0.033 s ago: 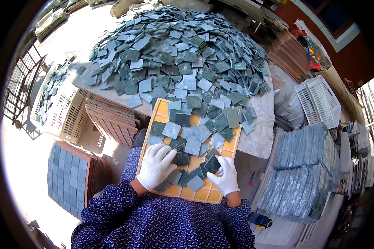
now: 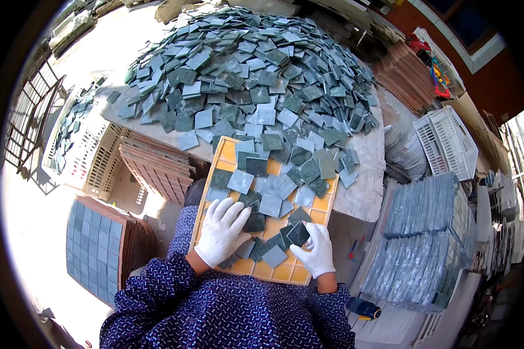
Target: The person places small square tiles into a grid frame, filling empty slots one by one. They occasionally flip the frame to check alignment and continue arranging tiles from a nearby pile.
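A yellow grid tray (image 2: 310, 273) slopes from the edge of a loaded table down toward my lap, with green and grey stone tiles (image 2: 271, 205) strewn over its squares. At its lower right, my right hand (image 2: 314, 251), in a white glove, pinches a dark green tile (image 2: 298, 234) between thumb and fingers, tilted above other tiles. My left hand (image 2: 221, 231), also gloved in white, rests along the tray's left side. Its fingers are stretched and apart, the tips beside a dark tile (image 2: 254, 222). What lies under the left palm is hidden.
Beyond the tray, a large heap of loose tiles (image 2: 239, 75) covers the pale table (image 2: 361, 186). On the left stand a white crate (image 2: 102, 154), stacked brown trays (image 2: 157, 168) and a tile-filled stack (image 2: 96, 247). Wrapped tile sheets (image 2: 419, 250) and a white basket (image 2: 446, 142) are at right.
My left hand has shifted very slightly up and right, its fingers a little more spread. My right hand keeps its pinch on the dark tile, nearly in place.
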`<state>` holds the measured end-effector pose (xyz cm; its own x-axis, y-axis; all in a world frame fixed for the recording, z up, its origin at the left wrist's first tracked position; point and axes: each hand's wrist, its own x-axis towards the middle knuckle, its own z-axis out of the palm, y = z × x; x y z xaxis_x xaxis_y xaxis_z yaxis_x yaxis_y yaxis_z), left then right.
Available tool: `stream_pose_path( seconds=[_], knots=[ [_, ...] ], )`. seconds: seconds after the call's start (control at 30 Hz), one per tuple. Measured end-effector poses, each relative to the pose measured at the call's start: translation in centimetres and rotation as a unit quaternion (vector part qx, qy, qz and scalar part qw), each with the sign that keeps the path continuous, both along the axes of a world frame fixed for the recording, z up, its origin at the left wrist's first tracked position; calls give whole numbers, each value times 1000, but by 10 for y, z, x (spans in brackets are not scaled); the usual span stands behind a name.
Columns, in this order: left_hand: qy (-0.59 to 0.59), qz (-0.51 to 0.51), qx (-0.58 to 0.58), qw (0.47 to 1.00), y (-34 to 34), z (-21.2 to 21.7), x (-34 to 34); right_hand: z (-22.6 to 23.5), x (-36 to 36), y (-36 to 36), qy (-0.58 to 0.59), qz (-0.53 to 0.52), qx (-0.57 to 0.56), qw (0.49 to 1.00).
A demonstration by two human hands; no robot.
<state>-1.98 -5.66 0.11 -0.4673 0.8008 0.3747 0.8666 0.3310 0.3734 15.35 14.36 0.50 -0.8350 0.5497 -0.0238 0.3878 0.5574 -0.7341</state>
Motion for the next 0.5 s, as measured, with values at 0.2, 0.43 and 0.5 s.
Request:
stream_pose_path(
  seconds=[0.2, 0.43, 0.5],
  knots=[
    [-85, -77, -6, 993, -9, -12, -1, 9, 34, -18, -8, -48, 2, 999],
    [-11, -148, -147, 978, -69, -18, 11, -12, 62, -26, -54, -2, 100, 994],
    [18, -143, -131, 981, -61, -26, 11, -10, 55, -39, -59, 75, 80, 992]
  ],
)
